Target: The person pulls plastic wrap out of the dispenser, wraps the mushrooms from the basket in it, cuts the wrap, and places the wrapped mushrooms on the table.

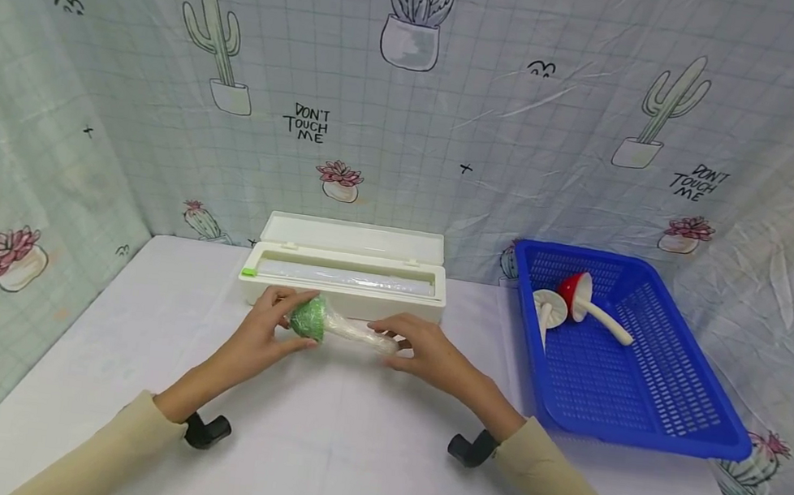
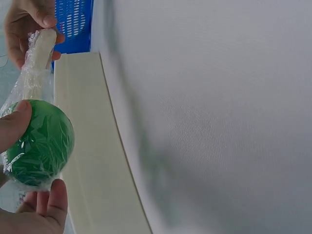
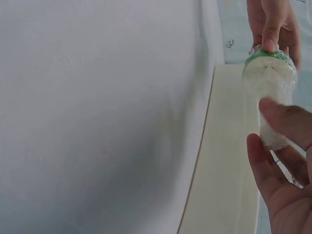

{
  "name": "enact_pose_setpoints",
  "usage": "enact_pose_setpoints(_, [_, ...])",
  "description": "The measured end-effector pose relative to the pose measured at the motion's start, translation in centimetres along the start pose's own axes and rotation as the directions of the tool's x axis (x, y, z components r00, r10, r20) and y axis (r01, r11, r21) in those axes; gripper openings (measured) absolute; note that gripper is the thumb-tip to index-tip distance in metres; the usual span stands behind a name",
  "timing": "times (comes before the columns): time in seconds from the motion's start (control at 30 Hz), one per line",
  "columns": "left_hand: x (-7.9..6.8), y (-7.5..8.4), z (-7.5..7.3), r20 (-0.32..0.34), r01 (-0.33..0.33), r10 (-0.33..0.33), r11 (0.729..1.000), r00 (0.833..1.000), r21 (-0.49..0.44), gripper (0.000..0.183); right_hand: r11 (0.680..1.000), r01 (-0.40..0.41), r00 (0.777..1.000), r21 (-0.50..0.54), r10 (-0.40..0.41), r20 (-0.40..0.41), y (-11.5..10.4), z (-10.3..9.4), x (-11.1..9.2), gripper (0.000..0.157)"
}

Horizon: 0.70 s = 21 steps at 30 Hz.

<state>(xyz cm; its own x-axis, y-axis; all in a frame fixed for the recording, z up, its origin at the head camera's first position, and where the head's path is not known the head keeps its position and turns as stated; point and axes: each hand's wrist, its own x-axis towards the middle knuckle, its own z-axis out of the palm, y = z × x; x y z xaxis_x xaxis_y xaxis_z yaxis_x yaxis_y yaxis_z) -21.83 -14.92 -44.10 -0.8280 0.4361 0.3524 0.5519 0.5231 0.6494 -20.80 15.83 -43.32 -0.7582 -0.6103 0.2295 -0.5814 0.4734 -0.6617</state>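
A toy mushroom with a green cap (image 1: pixel 309 318) and pale stem is wrapped in clear plastic film. It lies sideways above the table, its stem (image 2: pixel 40 58) pointing to the right. My left hand (image 1: pixel 269 324) holds the cap between thumb and fingers. At the stem's end, my right hand (image 1: pixel 428 351) has its thumb and fingers curled about the film-covered tip (image 3: pixel 275 139). Just behind both hands stands a white cling film dispenser (image 1: pixel 339 303), its lid (image 1: pixel 354 238) raised and a film roll (image 1: pixel 345 278) visible inside.
A blue plastic basket (image 1: pixel 641 426) stands on the right of the white-covered table (image 1: pixel 335 469). Inside it lie a red-capped toy mushroom (image 1: pixel 574 294) and another pale-stemmed one (image 1: pixel 549 307). A printed cloth (image 1: pixel 471 109) hangs behind the table and along its sides.
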Motion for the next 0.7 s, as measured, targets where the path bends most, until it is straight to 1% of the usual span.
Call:
enact_pose_setpoints(0.13, [-0.5,-0.4,-0.8,-0.012,-0.015,0.015,1.000,1.000,0.014,0.077,1.000,0.020,1.000,-0.016,-0.021,-0.006,-0.2,0.4,0.1,0.047])
enact_pose_setpoints(0.27, [-1.1,-0.7,-1.5,-0.009,-0.025,0.025,0.999,1.000,0.044,0.077,1.000,0.003,1.000,-0.020,-0.003,0.016,-0.5,1.0,0.6,0.043])
enact_pose_setpoints(0.4, [-1.6,-1.0,-2.2,-0.008,-0.028,0.029,0.996,1.000,0.083,0.077,0.999,0.004,0.999,-0.043,-0.003,0.040,-0.9,1.7,1.3,0.041])
enact_pose_setpoints(0.53, [-2.0,-1.4,-2.7,-0.011,-0.040,0.041,0.994,0.999,0.103,0.077,0.997,0.035,0.999,-0.069,-0.032,0.040,-1.2,2.4,1.9,0.041])
enact_pose_setpoints(0.7, [-2.5,-1.9,-3.5,-0.013,-0.046,0.048,0.992,0.999,0.117,0.078,0.998,0.052,0.998,-0.047,-0.050,0.040,-1.6,3.2,2.7,0.041])
